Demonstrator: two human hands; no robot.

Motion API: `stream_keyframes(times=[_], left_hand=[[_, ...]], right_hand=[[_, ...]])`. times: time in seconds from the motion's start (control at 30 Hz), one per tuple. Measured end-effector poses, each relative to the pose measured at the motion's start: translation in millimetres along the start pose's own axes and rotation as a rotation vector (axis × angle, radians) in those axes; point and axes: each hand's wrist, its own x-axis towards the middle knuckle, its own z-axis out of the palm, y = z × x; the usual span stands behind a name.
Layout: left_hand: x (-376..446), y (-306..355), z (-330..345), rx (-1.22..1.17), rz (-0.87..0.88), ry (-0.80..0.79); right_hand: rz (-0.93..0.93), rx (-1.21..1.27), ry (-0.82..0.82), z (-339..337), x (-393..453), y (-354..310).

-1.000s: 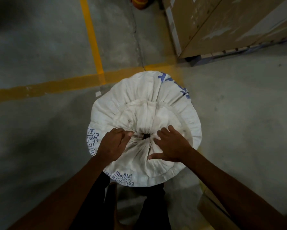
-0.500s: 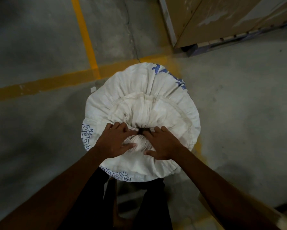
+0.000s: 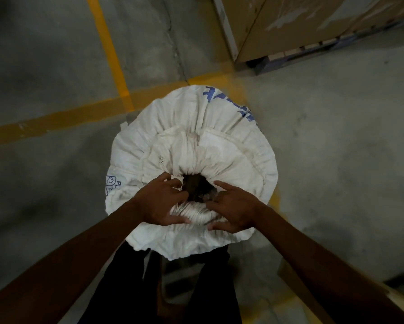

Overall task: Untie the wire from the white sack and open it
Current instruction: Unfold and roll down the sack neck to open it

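A full white sack (image 3: 196, 141) with blue print stands upright on the concrete floor in front of me. Its gathered mouth (image 3: 197, 189) shows a dark hole, with something dark and shiny inside. My left hand (image 3: 159, 203) grips the bunched fabric on the left side of the hole, thumb under the near folds. My right hand (image 3: 235, 208) holds the fabric on the right side, fingers spread along the rim. The near edge of the mouth is bunched into tight pleats (image 3: 195, 212) between my thumbs. No wire shows.
Yellow floor lines (image 3: 109, 52) cross behind the sack. Large cardboard boxes (image 3: 297, 24) on a pallet stand at the back right. My dark trouser legs (image 3: 196, 288) are just below the sack. A brown board edge (image 3: 297, 291) lies at the lower right.
The sack's mouth has widened from a small pinhole to a clear dark opening. Both hands have pulled apart and towards me, bunching the near fabric.
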Motion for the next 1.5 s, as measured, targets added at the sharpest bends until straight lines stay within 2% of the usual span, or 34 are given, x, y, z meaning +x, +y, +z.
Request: stream_keyframes(times=[0.1,0.2,0.27,0.57,0.63,0.73,0.8,0.87,1.0,1.1,1.2,1.3,1.4,1.5], left_hand=[[-1,-5,0,0.006,0.031,0.022],[-2,-9,-3,0.075,0.084,0.07],[-6,-12,-7,0.121,0.085,0.08],[-36,-14,-14,0.151,-0.178,0.106],[-38,-11,-15,0.131,-0.224,0.113],[-28,-1,-17,0.088,-0.324,0.144],[-16,5,-20,0.05,-0.463,0.148],[-2,7,-21,-0.02,-0.593,0.181],[26,-2,-19,-0.133,-0.799,0.167],[41,-11,-9,-0.044,-0.822,0.145],[55,-17,-1,0.022,-0.772,0.117],[60,-23,1,-0.016,-0.695,0.167],[58,-26,-3,-0.203,-0.607,0.286],[59,-33,-18,-0.527,-0.69,0.351]], right_hand=[[-0.015,-0.004,-0.023,-2,1,2],[-0.068,0.077,0.056,0,-3,0],[-0.029,0.082,0.021,3,-9,0],[0.194,0.067,-0.081,22,-41,16],[0.215,0.054,-0.029,20,-45,17],[0.224,-0.001,0.183,16,-34,8],[0.332,-0.011,0.35,13,-19,-2],[0.531,0.026,0.45,9,-1,-10],[0.869,0.026,0.467,3,24,-8],[1.0,-0.124,0.416,1,40,1],[1.012,-0.287,0.338,6,51,18],[0.882,-0.322,0.416,15,53,37],[0.735,-0.15,0.518,20,46,43],[0.737,0.351,0.696,1,38,40]])
